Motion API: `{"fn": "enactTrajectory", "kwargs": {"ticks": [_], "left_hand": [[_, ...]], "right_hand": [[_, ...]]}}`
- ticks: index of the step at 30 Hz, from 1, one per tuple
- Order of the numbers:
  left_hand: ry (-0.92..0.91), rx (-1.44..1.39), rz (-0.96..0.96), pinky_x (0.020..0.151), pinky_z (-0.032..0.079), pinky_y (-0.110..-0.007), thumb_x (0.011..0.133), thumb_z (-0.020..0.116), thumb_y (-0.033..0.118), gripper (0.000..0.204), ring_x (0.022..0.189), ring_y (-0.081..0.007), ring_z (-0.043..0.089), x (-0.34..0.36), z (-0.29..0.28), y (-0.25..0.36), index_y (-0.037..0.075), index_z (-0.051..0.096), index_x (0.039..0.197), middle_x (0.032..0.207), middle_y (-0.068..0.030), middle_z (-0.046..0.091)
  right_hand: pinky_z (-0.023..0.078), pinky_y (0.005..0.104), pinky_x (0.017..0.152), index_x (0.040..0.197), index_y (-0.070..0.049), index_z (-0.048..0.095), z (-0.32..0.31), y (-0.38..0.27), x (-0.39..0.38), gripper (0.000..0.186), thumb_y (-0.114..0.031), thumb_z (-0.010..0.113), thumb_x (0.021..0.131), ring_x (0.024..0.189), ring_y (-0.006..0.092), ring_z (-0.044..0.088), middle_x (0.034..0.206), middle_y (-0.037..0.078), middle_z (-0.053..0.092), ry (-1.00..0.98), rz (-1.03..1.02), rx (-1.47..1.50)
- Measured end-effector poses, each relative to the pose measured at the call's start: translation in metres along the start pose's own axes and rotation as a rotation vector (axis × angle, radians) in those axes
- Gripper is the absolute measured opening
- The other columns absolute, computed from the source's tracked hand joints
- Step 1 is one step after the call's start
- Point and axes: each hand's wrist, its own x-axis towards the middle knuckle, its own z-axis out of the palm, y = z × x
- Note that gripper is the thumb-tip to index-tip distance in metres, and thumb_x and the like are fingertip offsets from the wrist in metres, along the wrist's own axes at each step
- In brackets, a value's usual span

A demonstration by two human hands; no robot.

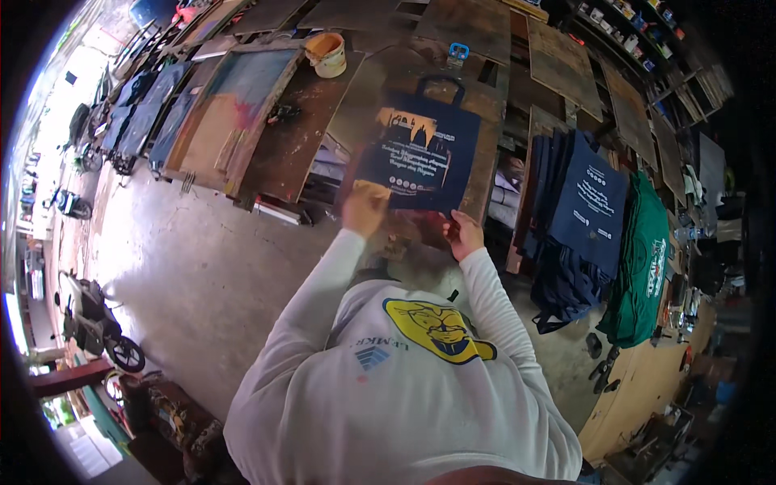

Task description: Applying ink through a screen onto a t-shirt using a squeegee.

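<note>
A navy tote bag [460,166] with white print and an orange-tan patch lies on a dark wooden board, its handle loop pointing away from me. My right hand [465,235] pinches the bag's near right corner between thumb and fingers. At the near left corner is my left hand [364,212], smeared by motion. Its fingers cannot be made out, nor whether they grip the cloth. A tan patch shows just beyond that hand.
A framed screen [230,113] leans across boards on the left, with a stained bucket [326,55] beyond it. Navy bags [584,202] and green cloth [643,259] hang stacked at the right. A blue-handled tool [458,52] lies at the far side. Motorbikes [97,319] stand far left.
</note>
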Motion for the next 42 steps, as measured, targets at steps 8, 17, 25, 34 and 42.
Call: {"fn": "enactTrajectory", "kwargs": {"ticks": [8,17,25,34,42], "left_hand": [[-0.158,-0.587,-0.907,0.062,0.057,-0.030,0.089,0.072,0.023,0.030,0.073,-0.0185,0.069,0.007,-0.071,-0.089,-0.004,0.064,0.099,0.083,-0.0097,0.068],[-0.162,-0.298,-0.799,0.048,0.054,-0.029,0.084,0.077,0.018,0.023,0.054,-0.0167,0.066,0.020,-0.055,-0.090,-0.003,0.067,0.085,0.068,-0.0096,0.068],[-0.007,0.028,-0.561,0.049,0.052,-0.027,0.082,0.077,0.013,0.018,0.055,-0.0144,0.066,0.006,-0.036,-0.096,-0.002,0.068,0.088,0.070,-0.0082,0.069],[-0.066,-0.205,-0.552,0.049,0.051,-0.028,0.089,0.068,0.016,0.019,0.054,-0.0129,0.063,0.019,-0.035,-0.084,-0.003,0.066,0.088,0.069,-0.0070,0.067],[-0.003,-0.316,-0.521,0.047,0.051,-0.025,0.095,0.062,0.018,0.019,0.055,-0.0096,0.060,0.034,-0.053,-0.004,0.000,0.062,0.090,0.071,-0.0035,0.060]], "right_hand": [[0.050,0.0283,0.050,0.098,-0.008,0.055,0.032,-0.001,-0.010,0.009,-0.005,0.061,0.092,0.055,0.0159,0.059,0.099,0.019,0.071,0.002,-0.053,0.090],[0.045,0.0259,0.048,0.077,-0.006,0.061,0.065,-0.021,-0.027,0.015,-0.008,0.063,0.091,0.051,0.0132,0.057,0.077,0.011,0.070,-0.110,-0.268,-0.151],[0.044,0.0253,0.049,0.082,-0.004,0.066,0.039,0.000,-0.031,0.012,-0.010,0.062,0.092,0.052,0.0113,0.056,0.068,0.004,0.065,-0.044,-0.306,-0.293],[0.044,0.0272,0.045,0.085,-0.001,0.067,0.011,-0.003,-0.009,0.011,-0.008,0.062,0.092,0.049,0.0128,0.057,0.067,0.005,0.064,0.059,-0.253,-0.424],[0.041,0.0236,0.049,0.083,-0.005,0.065,0.008,-0.025,-0.018,0.010,-0.007,0.063,0.092,0.053,0.0098,0.055,0.073,0.004,0.067,-0.012,-0.325,-0.124]]}}
